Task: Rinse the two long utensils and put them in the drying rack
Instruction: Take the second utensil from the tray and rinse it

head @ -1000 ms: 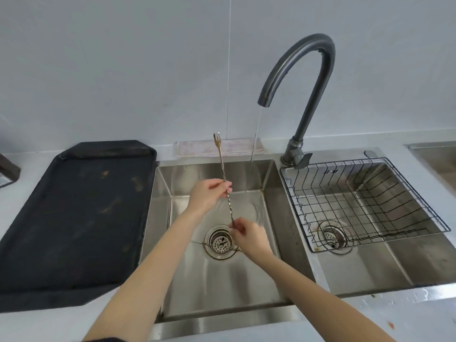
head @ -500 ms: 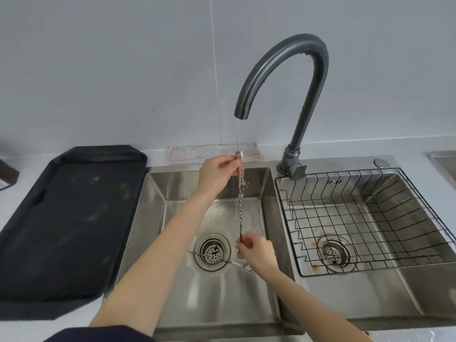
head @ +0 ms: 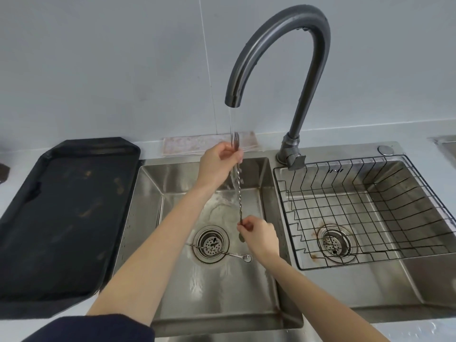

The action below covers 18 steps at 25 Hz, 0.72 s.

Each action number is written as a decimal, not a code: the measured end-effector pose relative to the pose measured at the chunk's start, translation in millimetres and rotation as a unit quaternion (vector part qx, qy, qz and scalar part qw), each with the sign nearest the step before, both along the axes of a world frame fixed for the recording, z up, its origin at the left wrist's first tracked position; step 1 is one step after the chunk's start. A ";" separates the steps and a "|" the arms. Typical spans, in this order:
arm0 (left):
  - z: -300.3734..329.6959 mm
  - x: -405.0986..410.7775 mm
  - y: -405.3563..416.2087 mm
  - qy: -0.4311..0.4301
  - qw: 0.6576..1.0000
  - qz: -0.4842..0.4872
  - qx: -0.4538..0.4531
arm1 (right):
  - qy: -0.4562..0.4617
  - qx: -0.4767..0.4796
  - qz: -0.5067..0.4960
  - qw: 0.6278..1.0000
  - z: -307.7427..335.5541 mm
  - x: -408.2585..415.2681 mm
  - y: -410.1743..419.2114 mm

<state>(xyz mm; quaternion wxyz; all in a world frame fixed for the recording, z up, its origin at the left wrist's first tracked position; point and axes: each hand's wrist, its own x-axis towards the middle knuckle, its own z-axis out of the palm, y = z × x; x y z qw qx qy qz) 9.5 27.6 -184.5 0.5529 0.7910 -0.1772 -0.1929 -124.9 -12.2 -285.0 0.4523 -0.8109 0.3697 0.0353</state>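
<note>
I hold a long twisted metal fork (head: 238, 191) upright under the running water from the dark curved tap (head: 283, 60). My left hand (head: 218, 164) pinches it near the pronged top, and my right hand (head: 259, 236) grips its lower end. A second long twisted utensil, a small spoon (head: 232, 253), lies flat across the drain (head: 211, 243) on the floor of the left sink basin (head: 246, 297). The black wire drying rack (head: 370, 213) sits in the right basin with nothing in it.
A black tray (head: 64, 213) rests on the counter left of the sink. A folded pinkish cloth (head: 197, 145) lies behind the left basin against the wall. The tap base (head: 290, 154) stands between the two basins.
The fork has moved from left of the water stream into it. My left hand slid up to the pronged end. The view has come closer to the sink.
</note>
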 end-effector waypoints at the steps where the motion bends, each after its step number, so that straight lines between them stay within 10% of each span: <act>1: -0.2 -0.5 -0.5 0.000 1.000 -0.002 -0.007 | -0.003 0.000 -0.001 1.000 1.3 0.8 -0.1; 18: -24.9 -18.1 23.1 0.213 0.972 0.071 -0.069 | -0.104 0.016 0.005 0.994 30.0 -1.0 -14.2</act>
